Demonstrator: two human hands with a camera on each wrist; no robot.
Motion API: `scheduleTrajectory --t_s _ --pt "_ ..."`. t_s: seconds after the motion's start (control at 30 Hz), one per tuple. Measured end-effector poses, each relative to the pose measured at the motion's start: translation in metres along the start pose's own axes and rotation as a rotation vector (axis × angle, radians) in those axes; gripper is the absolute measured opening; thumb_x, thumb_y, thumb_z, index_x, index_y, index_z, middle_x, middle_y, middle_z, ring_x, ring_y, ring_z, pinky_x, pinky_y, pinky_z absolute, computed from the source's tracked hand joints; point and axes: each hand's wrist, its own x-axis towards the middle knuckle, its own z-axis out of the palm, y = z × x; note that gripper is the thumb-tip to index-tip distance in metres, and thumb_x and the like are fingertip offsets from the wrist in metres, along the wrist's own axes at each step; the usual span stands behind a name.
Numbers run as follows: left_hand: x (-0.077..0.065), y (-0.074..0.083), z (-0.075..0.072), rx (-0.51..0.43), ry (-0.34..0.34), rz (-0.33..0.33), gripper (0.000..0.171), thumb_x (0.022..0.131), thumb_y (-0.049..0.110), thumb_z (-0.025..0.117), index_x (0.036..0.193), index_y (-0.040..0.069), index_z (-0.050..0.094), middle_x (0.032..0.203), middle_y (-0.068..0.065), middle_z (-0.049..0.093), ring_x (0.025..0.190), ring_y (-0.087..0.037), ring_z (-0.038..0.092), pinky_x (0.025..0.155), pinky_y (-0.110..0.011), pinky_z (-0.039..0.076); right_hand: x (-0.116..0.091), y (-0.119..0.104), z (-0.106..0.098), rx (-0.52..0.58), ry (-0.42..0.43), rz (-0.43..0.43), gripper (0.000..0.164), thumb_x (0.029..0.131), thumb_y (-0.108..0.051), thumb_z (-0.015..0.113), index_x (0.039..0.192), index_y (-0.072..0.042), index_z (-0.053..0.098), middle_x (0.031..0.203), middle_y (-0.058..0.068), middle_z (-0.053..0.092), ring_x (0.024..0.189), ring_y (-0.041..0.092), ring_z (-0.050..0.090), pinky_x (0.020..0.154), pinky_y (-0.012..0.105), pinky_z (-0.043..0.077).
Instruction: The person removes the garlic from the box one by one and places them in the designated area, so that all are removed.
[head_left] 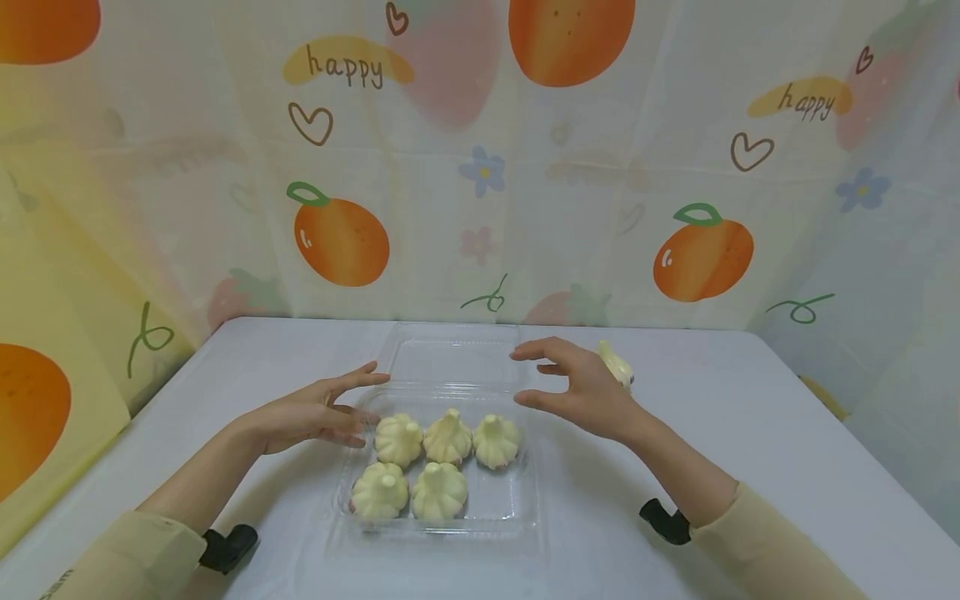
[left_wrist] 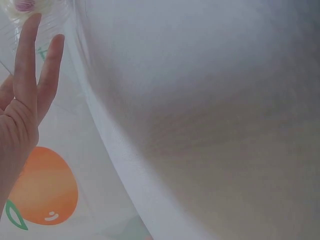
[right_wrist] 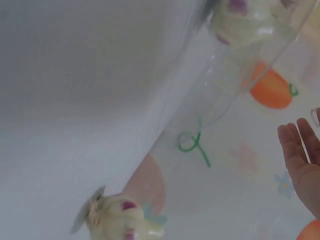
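From where I stand, a clear, hinged, rectangular plastic box (head_left: 501, 502) lies unfolded on the white counter (head_left: 750, 425), its flat transparent lid (head_left: 457, 354) laid back toward twelve o'clock. Inside sit five pale, cream-coloured, ribbed garlic bulbs (head_left: 447, 437): three in the far row, at about ten, twelve and two o'clock from the tray's middle, and two in the near row, at eight and six.

The person's left hand (head_left: 303, 418) is at ten o'clock, beside the box's wall, its grip loose, the fingers extended and holding nothing; whether the fingertips touch the plastic I cannot tell. The right hand (head_left: 577, 390) is at two o'clock, by the corner where the lid meets the tray, thumb and fingers parted in a wide grip with nothing in it. Just beyond that hand, also toward two o'clock, a lone cream garlic bulb with purple patches (head_left: 618, 367) rests on the counter, partly hidden.

Both arms wear beige sleeves (head_left: 765, 542), with a black device (head_left: 665, 522) at each wrist. A pale fabric backdrop printed with oranges (head_left: 570, 250) hangs at twelve o'clock.
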Motion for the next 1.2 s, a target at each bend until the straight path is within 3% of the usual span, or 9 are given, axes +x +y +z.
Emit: scheduleTrajectory --t_s 0.27,0.63,0.97,1.2 --pt "-0.001 0.0 0.0 -0.014 -0.001 0.008 0.072 0.097 0.012 0.059 0.158 0.008 0.02 0.168 -0.004 -0.018 0.136 -0.034 0.05 0.098 -0.039 0.058 -0.003 -0.014 0.021 0.053 -0.115 -0.101 0.044 0.084 -0.023 0.079 0.125 -0.019 0.062 0.128 0.0 0.066 0.123 0.015 0.06 0.101 0.037 0.056" --pt "-0.002 0.001 0.0 -0.036 0.003 0.006 0.073 0.097 0.012 0.06 0.157 0.006 0.02 0.168 -0.005 -0.018 0.133 -0.032 0.052 0.097 -0.039 0.059 -0.005 -0.03 0.047 0.072 -0.231 -0.227 0.04 0.087 -0.02 0.076 0.123 -0.008 0.064 0.124 0.006 0.069 0.115 0.017 0.065 0.097 0.028 0.058" --pt "-0.002 0.001 0.0 -0.029 0.006 -0.013 0.072 0.096 0.013 0.06 0.158 0.011 0.023 0.168 -0.004 -0.018 0.137 -0.036 0.048 0.099 -0.039 0.058 -0.004 -0.038 0.065 0.095 -0.365 -0.164 0.042 0.091 -0.024 0.072 0.127 -0.005 0.062 0.128 0.008 0.068 0.113 0.021 0.067 0.095 0.03 0.059" --pt "-0.003 0.002 0.001 -0.034 -0.004 0.009 0.072 0.097 0.012 0.059 0.157 0.007 0.021 0.168 -0.005 -0.019 0.136 -0.036 0.049 0.098 -0.04 0.058 -0.006 -0.041 0.073 0.072 -0.384 -0.145 0.039 0.091 -0.025 0.071 0.125 -0.006 0.063 0.126 0.006 0.069 0.105 0.02 0.07 0.093 0.025 0.059"
